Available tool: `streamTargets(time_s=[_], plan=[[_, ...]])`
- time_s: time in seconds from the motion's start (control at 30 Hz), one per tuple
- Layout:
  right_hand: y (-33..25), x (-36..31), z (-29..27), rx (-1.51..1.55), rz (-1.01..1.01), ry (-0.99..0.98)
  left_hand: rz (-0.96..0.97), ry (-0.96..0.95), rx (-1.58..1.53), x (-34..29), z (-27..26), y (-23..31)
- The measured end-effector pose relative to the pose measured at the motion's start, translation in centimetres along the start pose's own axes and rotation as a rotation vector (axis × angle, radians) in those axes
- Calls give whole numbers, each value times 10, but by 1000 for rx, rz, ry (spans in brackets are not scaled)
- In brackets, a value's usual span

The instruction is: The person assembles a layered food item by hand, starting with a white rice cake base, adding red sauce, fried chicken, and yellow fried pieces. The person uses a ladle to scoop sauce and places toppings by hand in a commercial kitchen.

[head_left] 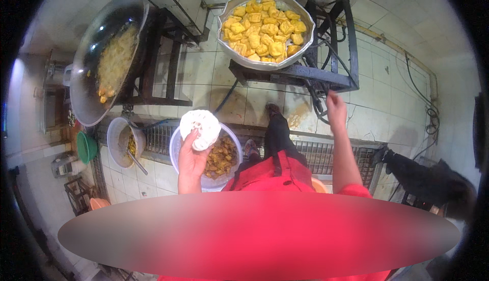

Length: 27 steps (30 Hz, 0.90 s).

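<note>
In my left hand (191, 153) is a white round thing with small holes or a lacy pattern (200, 128), gripped at its lower edge. It hangs over a pale tub (176, 148) that holds brown, coated pieces (223, 157). My right hand (336, 109) is raised on the other side, its fingers curled closed beside the black metal stand. Whether anything lies inside it I cannot make out. Ahead, a wide metal pan (270, 66) full of yellow-coated chunks (265, 29) rests on that stand (326, 79).
At left, a big dark wok (84, 90) with bubbling oil (117, 59) sits on another stand. A white bucket (114, 146) with a ladle (137, 164) and a green basin (86, 147) stand below it. A floor grate (326, 158) crosses behind my legs; a hose (433, 115) hangs right.
</note>
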State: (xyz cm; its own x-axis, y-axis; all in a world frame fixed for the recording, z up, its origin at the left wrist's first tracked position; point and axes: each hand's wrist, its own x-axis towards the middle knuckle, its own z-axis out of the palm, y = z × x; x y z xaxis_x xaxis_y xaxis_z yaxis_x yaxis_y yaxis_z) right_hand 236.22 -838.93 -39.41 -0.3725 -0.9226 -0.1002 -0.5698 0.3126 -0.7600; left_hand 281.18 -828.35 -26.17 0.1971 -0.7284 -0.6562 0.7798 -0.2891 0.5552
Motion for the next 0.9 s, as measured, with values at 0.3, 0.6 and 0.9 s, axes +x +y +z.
streamTargets(time_s=[0.3,0.6,0.9], plan=[[-161,241,47,-275,-459,-286,-25,239,-84,9,55,-14],[-163,226,162,-663,-888,-763,44,325,-152,-1,100,-18],[-163,257,140,-469,-651,-868,162,382,-241,-13,105,-23]])
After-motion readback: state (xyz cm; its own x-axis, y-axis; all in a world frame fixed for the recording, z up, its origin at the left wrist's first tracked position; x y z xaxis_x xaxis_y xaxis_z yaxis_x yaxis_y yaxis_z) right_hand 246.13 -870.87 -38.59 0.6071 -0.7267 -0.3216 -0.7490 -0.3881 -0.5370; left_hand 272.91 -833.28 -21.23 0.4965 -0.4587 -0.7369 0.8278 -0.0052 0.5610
